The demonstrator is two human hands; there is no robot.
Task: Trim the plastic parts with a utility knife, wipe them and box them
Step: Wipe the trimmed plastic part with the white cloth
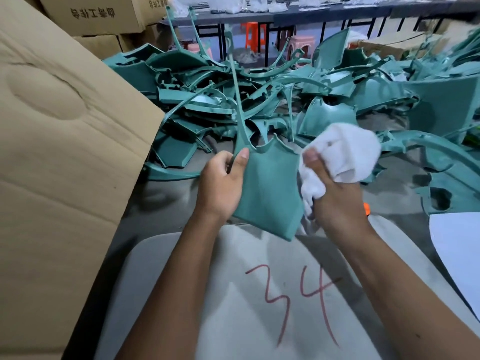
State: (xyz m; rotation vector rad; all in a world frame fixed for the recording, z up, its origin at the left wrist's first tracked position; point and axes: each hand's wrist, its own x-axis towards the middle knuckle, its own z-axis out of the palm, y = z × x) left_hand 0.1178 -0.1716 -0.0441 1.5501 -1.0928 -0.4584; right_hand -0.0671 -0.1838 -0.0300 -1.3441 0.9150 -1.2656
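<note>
Bare forearms are reaching out over a pale grey surface (181, 281) marked "34" in red strokes, the nearest thing to the camera. Held up just above it is a teal plastic part (270, 183), a matte, flat panel, roughly a tapered four-sided shape, with a scalloped upper edge and a long thin rib rising from its upper left corner. The left hand (220, 185) is gripping the panel's left edge, thumb pressing flat on the front face near the base of the rib and fingers curling behind. The right hand (335, 193) is clutching a bunched white cloth (342, 154), soft and fuzzy, its fingers wrapped into the folds and thumb pinching the fabric, right beside the panel's right edge; whether cloth and panel are touching cannot be told. Beyond the hands, a tangled heap of teal parts (259, 94) is lying across the grey floor: curved strips, ribbed shells and glossy fairing-like panels. Leaning in at the left is a large flap of brown corrugated cardboard (65, 152) with a pressed oval dent. Stacked cartons (98, 16) with printed characters are standing behind it, and orange and pink stools (254, 35) are sitting under a long dark table (311, 14) in the background.
</note>
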